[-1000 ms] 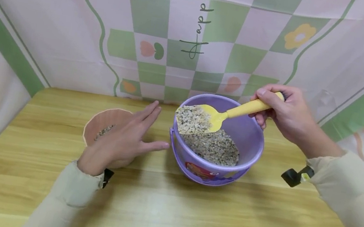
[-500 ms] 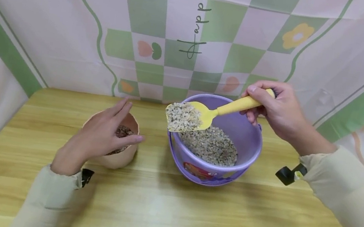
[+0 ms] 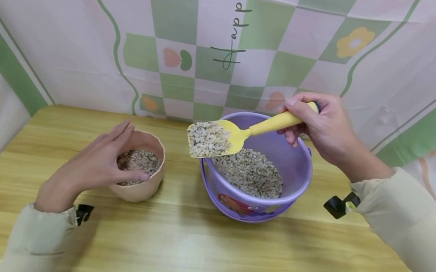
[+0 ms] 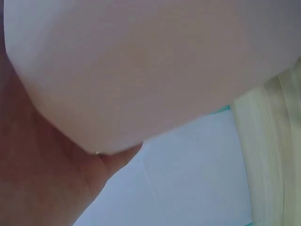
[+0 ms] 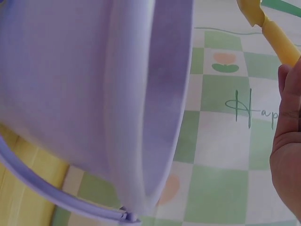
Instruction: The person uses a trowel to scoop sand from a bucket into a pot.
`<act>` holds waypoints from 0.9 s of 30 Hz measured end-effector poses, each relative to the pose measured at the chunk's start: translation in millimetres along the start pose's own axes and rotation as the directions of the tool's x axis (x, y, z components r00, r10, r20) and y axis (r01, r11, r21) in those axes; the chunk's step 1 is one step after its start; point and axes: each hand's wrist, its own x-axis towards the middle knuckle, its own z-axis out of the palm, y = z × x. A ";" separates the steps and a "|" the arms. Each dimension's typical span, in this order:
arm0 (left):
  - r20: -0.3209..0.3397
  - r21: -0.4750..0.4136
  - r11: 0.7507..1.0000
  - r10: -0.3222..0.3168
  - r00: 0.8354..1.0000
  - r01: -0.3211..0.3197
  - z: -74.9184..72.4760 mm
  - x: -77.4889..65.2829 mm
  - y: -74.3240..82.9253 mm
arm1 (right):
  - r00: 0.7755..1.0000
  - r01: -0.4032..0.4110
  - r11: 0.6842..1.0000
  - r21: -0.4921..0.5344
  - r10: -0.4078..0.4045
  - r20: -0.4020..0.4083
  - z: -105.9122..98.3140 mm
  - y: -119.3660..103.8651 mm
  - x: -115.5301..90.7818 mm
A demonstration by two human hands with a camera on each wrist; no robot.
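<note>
In the head view my right hand (image 3: 328,129) grips the handle of a yellow toy shovel (image 3: 271,124), its scoop heaped with pale gravel (image 3: 210,139). The scoop is over the left rim of a purple bucket (image 3: 301,180), which holds more gravel (image 3: 252,172). My left hand (image 3: 90,161) is at the left side of a peach-coloured pot (image 3: 141,190) with gravel inside. Its fingers lie fairly straight along the far-left rim, and the thumb stretches across the near opening. The pot's wall (image 4: 150,70) fills much of the left wrist view, close to the palm.
A wooden table (image 3: 182,254) bears the pot and bucket, a short gap apart. Behind them hangs a checkered cloth (image 3: 213,59) reading "Happy". The bucket's handle (image 5: 61,202) hangs down along its side.
The loaded shovel has moved left, from over the bucket to past its left rim. My left hand has moved left and down from above the pot to its side, uncovering the gravel inside.
</note>
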 end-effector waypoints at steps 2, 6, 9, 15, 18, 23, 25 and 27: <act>0.012 -0.025 1.000 -0.003 1.000 0.004 -1.0 -2.0 -3.3 | 1.000 0.001 1.000 -0.013 -0.001 0.009 2.3 -0.8 2.1; 0.020 -0.045 0.999 -0.005 1.000 0.005 -2.3 -5.0 -8.7 | 1.000 0.013 0.999 -0.030 -0.013 0.022 6.6 -2.0 5.8; 0.013 -0.040 0.999 -0.001 1.000 0.002 -2.8 -7.1 -11.4 | 0.999 0.024 0.999 -0.032 -0.023 0.036 10.5 -1.9 8.3; 0.019 -0.029 0.999 -0.015 1.000 0.015 -3.8 -11.4 -14.4 | 0.998 0.033 0.999 -0.040 -0.031 0.047 18.3 -1.1 13.3; 0.029 -0.034 0.999 -0.032 0.999 0.033 -4.5 -12.9 -15.7 | 0.998 0.036 0.998 -0.043 -0.033 0.052 21.3 -1.6 16.5; 0.041 -0.058 0.997 -0.048 0.998 0.051 -4.5 -14.9 -19.3 | 0.998 0.027 0.999 -0.044 -0.024 0.064 26.4 -2.1 22.7; 0.043 -0.068 0.996 -0.049 0.998 0.052 -4.0 -14.5 -20.4 | 0.998 0.025 0.999 -0.049 -0.022 0.064 28.0 -2.5 25.0; 0.043 -0.075 0.996 -0.048 0.998 0.051 -4.2 -14.1 -21.0 | 0.998 0.026 0.998 -0.054 -0.022 0.065 29.8 -3.3 27.7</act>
